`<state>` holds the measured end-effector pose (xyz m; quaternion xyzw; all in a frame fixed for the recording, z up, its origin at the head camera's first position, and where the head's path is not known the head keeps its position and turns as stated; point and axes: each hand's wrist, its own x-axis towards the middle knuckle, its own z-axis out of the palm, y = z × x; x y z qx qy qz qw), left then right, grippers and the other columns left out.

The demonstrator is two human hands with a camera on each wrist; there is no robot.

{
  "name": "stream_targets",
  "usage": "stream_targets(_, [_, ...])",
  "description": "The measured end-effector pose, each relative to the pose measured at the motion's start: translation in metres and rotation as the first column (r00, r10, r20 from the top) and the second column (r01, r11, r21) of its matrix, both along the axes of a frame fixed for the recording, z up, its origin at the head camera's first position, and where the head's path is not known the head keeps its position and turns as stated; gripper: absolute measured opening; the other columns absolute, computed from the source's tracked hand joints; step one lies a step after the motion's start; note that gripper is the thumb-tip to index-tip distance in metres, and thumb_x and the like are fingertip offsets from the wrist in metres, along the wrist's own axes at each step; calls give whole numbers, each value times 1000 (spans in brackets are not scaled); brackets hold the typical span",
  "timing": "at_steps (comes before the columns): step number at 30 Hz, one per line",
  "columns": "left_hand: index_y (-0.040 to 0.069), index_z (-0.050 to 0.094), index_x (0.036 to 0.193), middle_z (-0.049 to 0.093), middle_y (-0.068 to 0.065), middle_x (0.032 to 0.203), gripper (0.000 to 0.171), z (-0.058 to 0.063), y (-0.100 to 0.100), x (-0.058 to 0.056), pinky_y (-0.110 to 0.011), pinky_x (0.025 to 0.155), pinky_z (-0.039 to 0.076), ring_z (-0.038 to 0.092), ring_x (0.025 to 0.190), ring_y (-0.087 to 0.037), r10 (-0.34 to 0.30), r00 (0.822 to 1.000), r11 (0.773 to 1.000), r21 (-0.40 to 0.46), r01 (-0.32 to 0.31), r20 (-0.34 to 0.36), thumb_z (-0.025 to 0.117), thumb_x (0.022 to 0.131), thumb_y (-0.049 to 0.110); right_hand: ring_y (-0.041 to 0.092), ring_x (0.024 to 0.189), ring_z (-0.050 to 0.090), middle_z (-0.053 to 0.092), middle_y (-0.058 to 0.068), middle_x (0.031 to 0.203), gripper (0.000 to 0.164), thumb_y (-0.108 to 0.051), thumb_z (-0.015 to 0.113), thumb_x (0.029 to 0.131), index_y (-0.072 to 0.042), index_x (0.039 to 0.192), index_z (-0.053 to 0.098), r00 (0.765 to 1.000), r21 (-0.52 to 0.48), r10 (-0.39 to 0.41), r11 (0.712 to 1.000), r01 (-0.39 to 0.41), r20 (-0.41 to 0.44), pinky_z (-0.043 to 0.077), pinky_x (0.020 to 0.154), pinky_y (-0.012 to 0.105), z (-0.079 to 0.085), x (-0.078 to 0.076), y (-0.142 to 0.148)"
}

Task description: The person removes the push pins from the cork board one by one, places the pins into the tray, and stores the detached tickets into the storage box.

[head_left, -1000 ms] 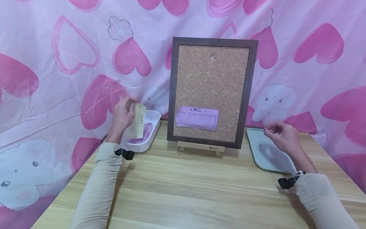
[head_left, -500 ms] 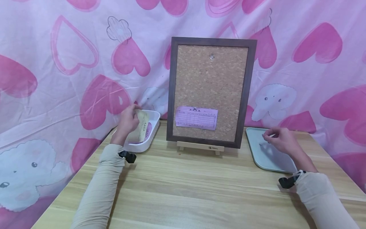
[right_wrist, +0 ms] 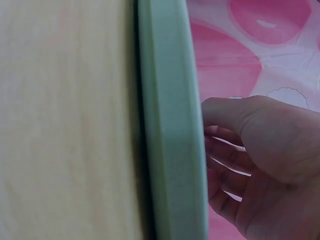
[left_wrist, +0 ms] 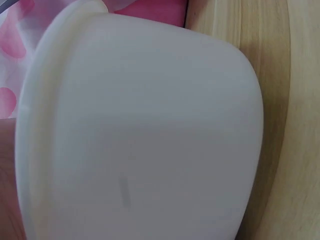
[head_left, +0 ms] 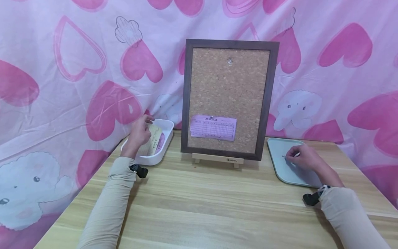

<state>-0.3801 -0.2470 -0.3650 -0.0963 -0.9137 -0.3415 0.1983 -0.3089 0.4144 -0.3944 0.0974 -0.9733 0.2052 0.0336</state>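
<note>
A yellow printed slip (head_left: 154,138) lies in the white plastic bin (head_left: 169,140), over a purple slip (head_left: 160,143). My left hand (head_left: 139,134) is just above the slip, fingers extended over the bin; in the left wrist view the bin's wall (left_wrist: 150,115) covers most of it. My right hand (head_left: 303,157) is low over the pale green tray (head_left: 281,169), thumb and forefinger close together. Right at those fingertips is a tiny pin-like thing (head_left: 283,156); I cannot tell whether they pinch it. Loosely bent fingers (right_wrist: 230,150) show past the tray's rim (right_wrist: 175,120).
A dark-framed corkboard (head_left: 228,90) stands on a small wooden easel (head_left: 217,159) between the bin and the tray. A purple slip (head_left: 212,128) is pinned low on it, and clear pins (head_left: 230,61) sit near its top. Behind hangs a pink heart-patterned cloth (head_left: 140,64).
My left hand has lowered the yellow slip into the bin, where it now lies below the fingers. My right hand has come down closer to the tray.
</note>
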Motion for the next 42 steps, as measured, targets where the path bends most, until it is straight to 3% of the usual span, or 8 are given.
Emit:
stream_targets(9, [-1, 60, 139, 69, -27, 135, 62, -1, -4, 0, -59, 115, 48, 61, 132, -47, 25, 999, 999, 18, -26, 40, 44, 82, -21, 23, 89, 64, 77, 7, 94, 8, -12, 80, 94, -5, 98, 81, 1000, 0, -1, 1000, 1, 21, 49, 72, 29, 1, 1, -1])
stream_targets(16, [-4, 63, 136, 70, -28, 133, 50, 2, -4, 1, -61, 116, 46, 61, 129, -48, 36, 998, 999, 7, -35, -59, 49, 90, -17, 24, 91, 62, 76, 8, 97, 10, -15, 82, 94, -6, 99, 80, 999, -8, -14, 1000, 14, 49, 48, 75, 31, 7, 3, -5])
stream_targets(24, [-2, 68, 131, 74, -24, 131, 36, 14, 3, 3, -56, 116, 50, 68, 127, -43, 72, 987, 997, 38, -67, -144, 54, 98, -8, 21, 84, 63, 74, 10, 91, 11, -10, 80, 96, -1, 102, 77, 1000, -68, 0, 998, -2, -32, 52, 64, 25, 13, 3, -10])
stream_targets(29, [-3, 69, 128, 76, -24, 127, 33, 25, 16, 6, -53, 113, 54, 71, 121, -41, 37, 980, 994, 107, -16, -196, 56, 99, -7, 27, 90, 64, 75, 13, 99, 21, -18, 79, 100, -2, 114, 76, 998, -78, -34, 997, 30, -57, 53, 65, 24, 21, 5, -17])
stream_targets(33, [-3, 70, 126, 76, -23, 123, 32, 35, 27, 11, -52, 110, 56, 72, 119, -40, -7, 972, 987, 152, 44, -234, 56, 97, -8, 29, 90, 66, 77, 14, 101, 22, -21, 78, 100, -5, 116, 75, 991, -92, -52, 995, 41, -124, 55, 64, 24, 28, 9, -27])
stream_targets(42, [0, 72, 124, 78, -19, 118, 28, 53, 49, 23, -55, 104, 57, 72, 117, -36, -74, 954, 983, 139, 118, -292, 61, 99, -3, 27, 84, 68, 78, 13, 94, 24, -28, 78, 101, -7, 111, 75, 963, -123, -102, 990, 73, -251, 53, 61, 24, 45, 17, -47])
